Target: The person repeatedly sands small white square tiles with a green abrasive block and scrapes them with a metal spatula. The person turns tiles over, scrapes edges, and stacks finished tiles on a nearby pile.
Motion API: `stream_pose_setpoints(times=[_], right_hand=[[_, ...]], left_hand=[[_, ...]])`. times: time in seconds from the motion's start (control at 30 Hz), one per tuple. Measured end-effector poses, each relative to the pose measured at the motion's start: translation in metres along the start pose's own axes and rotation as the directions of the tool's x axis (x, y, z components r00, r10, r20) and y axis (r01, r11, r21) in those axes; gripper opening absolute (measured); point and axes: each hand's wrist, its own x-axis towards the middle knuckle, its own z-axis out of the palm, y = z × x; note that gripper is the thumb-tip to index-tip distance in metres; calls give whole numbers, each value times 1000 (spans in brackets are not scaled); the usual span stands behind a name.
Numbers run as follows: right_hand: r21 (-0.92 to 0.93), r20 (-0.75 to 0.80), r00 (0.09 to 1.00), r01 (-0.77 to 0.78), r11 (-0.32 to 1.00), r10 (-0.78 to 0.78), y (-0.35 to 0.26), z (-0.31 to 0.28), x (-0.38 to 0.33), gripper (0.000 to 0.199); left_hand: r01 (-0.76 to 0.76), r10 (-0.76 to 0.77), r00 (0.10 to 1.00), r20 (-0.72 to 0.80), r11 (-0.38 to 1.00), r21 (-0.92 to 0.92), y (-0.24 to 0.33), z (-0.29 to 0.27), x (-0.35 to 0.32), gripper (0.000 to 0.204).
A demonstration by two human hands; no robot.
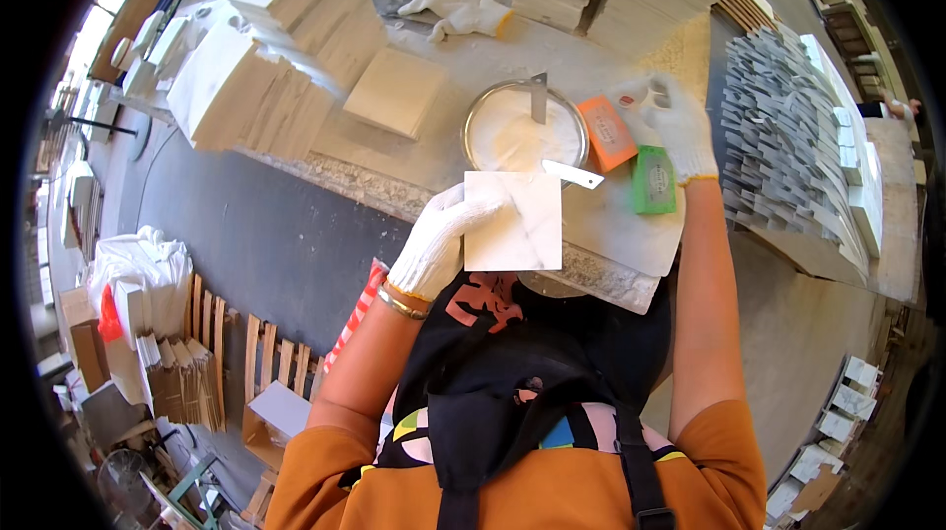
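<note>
A gloved left hand (439, 239) grips a square white marble tile (513, 221) by its left edge, holding it flat above the desk's near lip. The gloved right hand (678, 126) closes around a small white object, too blurred to identify, beside an orange card (607, 132) and a green packet (653, 179). A round pan of white paste (524, 128), a scraper standing in it, appears untouched on the tile's visible face. Tile stacks (296, 47) crowd the desk (631, 234) to left, rear and right, leaving little free surface; the crumbled front edge sits close to the apron.
</note>
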Motion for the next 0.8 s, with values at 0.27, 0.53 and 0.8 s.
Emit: stream_pose_setpoints(times=[0.27,0.53,0.8], right_hand=[[-5,295,955,-29,1000,29,-97,-35,-81,31],[247,381,919,1,969,-98,-92,1,-79,31],[376,527,847,-313,872,76,-93,7,-67,26]], left_hand=[[57,-57,998,5,998,-1,6,2,1,37],[70,-71,997,14,997,30,14,-1,-2,38],[113,-114,993,22,992,48,20,-10,7,38]])
